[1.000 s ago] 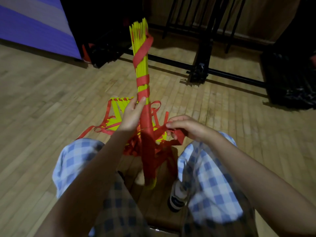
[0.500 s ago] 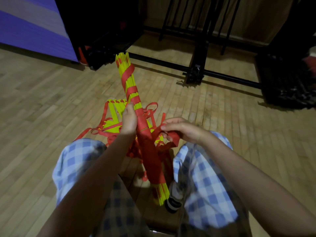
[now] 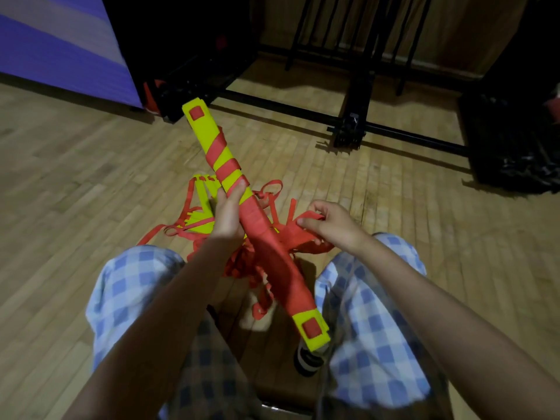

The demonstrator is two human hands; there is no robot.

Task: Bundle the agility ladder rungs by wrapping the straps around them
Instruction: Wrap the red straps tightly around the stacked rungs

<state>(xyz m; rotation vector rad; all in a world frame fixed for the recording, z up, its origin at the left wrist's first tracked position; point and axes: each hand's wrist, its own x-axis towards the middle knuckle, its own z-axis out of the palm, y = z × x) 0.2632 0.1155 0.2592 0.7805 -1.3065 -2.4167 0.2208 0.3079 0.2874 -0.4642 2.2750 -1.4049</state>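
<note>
Between your knees, your left hand [image 3: 228, 215] wraps around the bundle [image 3: 242, 204] of yellow rungs, fingers closed on its middle with the thumb lying up along the stack. From that hand the bundle runs tilted: its far end rises up and away to the left, its near end drops toward you and to the right, ending just above a striped sock [image 3: 307, 360]. Red strap [image 3: 274, 253] covers the bundle solidly from your left hand down almost to the near end; above the hand it spirals in spaced bands with yellow showing between.

Right of the bundle and level with your left hand, your right hand [image 3: 330, 225] pinches a loose length of strap [image 3: 300, 237] between thumb and fingertips, the strap leading back to the bundle. Beyond both hands, more rungs [image 3: 201, 204] and tangled strap lie on the wooden floor [image 3: 75, 183].
</note>
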